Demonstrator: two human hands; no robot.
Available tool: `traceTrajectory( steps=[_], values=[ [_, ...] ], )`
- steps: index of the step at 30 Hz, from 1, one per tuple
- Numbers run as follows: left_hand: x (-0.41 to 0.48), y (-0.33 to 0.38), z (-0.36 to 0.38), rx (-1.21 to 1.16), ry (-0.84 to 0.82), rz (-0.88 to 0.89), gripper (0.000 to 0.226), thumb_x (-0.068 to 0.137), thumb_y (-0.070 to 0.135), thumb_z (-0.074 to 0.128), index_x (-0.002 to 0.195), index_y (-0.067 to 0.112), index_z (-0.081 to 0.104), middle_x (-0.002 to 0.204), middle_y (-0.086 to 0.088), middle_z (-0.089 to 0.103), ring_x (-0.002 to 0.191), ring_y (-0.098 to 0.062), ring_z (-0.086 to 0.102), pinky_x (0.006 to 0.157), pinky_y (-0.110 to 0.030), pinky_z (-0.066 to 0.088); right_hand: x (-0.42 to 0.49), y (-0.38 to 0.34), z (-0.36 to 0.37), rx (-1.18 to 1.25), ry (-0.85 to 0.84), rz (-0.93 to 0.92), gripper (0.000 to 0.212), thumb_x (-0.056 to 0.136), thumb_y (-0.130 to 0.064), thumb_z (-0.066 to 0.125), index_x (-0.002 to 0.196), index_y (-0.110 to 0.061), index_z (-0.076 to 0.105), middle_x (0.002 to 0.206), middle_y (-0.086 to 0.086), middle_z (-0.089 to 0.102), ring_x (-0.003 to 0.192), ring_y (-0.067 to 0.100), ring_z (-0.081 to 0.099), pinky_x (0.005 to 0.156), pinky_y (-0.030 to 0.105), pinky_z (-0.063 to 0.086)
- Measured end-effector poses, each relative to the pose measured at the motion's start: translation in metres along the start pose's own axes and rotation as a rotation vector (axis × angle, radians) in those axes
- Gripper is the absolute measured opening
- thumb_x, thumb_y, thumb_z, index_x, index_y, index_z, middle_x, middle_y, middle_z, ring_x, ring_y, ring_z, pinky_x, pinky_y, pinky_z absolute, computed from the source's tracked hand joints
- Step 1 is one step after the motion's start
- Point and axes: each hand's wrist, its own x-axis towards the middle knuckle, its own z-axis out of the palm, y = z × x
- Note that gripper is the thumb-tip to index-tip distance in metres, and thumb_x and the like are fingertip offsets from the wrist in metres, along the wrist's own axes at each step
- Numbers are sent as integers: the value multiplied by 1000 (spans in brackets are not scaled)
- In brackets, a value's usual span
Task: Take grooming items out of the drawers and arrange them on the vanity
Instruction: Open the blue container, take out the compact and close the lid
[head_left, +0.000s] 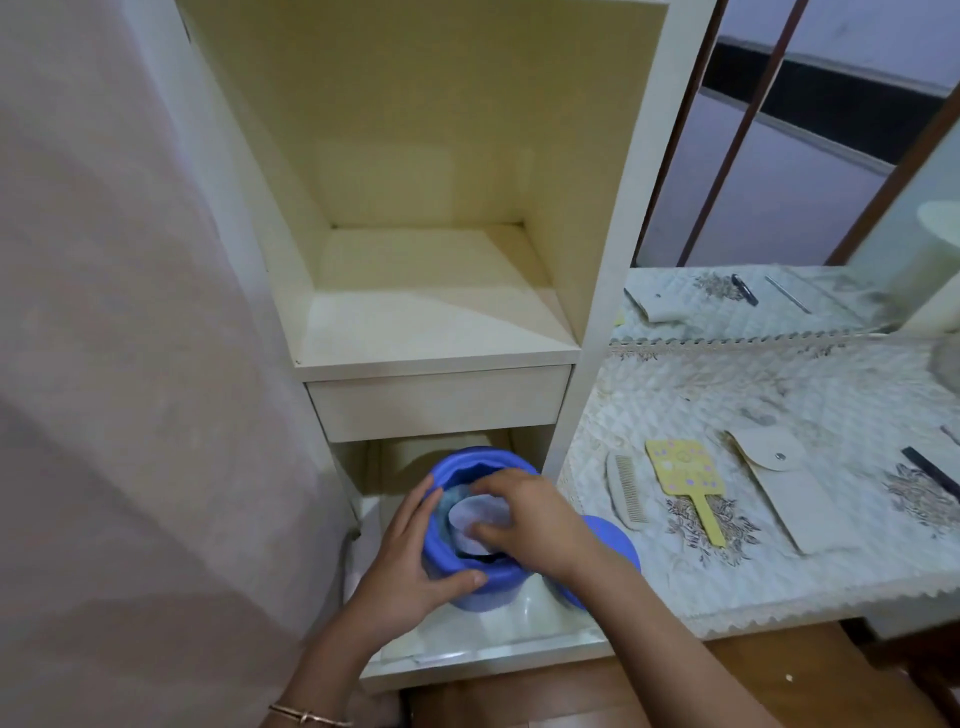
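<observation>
Right hand (535, 519) fingertips pinch a pale round item (478, 522) inside the blue tub (470, 551), thumb at its near edge, fingers over its far edge; narrow grip, holding it. What the item is, can't tell. Left hand (410, 564) wraps the tub's left wall, thumb across its near rim, steadying it. Tub's blue lid (610, 545) sits just right of the tub, partly behind the right wrist.

Tub stands in the pulled-out lower drawer (493, 649). Upper drawer (439, 402), above the tub, is shut.

Progress, as I read it: partway. Already laid out on the vanity top (779, 587), right of the tub: white comb (626, 491), yellow hand mirror (688, 480), beige snap pouch (784, 488), all close but apart. A dark item at the far right edge is cut off. Left to do: lift the pale item out, place it, check the rest of the tub and the upper drawer.

Surface: quilted floral cover with scalloped lace edge. Mirror (779, 156) behind it reflects small tools. Open cream shelf (431, 291) above the tub, pink curtain (104, 312) left of it, wood floor below
</observation>
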Motion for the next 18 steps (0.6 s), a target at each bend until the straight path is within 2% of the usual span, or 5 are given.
traceTrajectory(
  steps=[4,7,12,15,18],
  values=[
    [0,-4,1,-30,10,31,112,34,86,57,130,45,15,133,44,-1,113,39,4,87,14,14,20,-8,5,-390,-352,94,41,84,-23,55,120,-5,53,121,15,59,111,30,55,96,36,44],
    [1,-7,1,-33,11,42,108,36,85,58,128,48,15,136,42,0,114,38,6,87,14,15,25,-9,6,-486,-399,95,37,84,-23,55,116,-4,55,117,17,60,108,32,56,92,37,44],
    [4,-10,2,-25,21,44,122,35,81,63,138,35,19,136,40,2,125,19,14,102,-7,18,17,-4,0,-322,-126,39,22,85,-20,52,99,-4,58,104,16,65,96,32,59,79,36,45],
    [5,-9,1,-20,43,43,124,33,79,64,139,30,21,131,43,3,126,12,15,102,-10,18,-5,0,-18,-131,106,-49,15,85,-22,55,89,-9,60,90,12,68,86,29,60,75,35,46],
    [7,-10,3,13,76,42,134,27,91,54,139,23,25,140,26,11,130,4,17,106,-16,18,-33,11,-38,105,335,-17,26,81,-31,58,104,-19,66,88,-10,66,84,7,59,76,7,41]
  ],
)
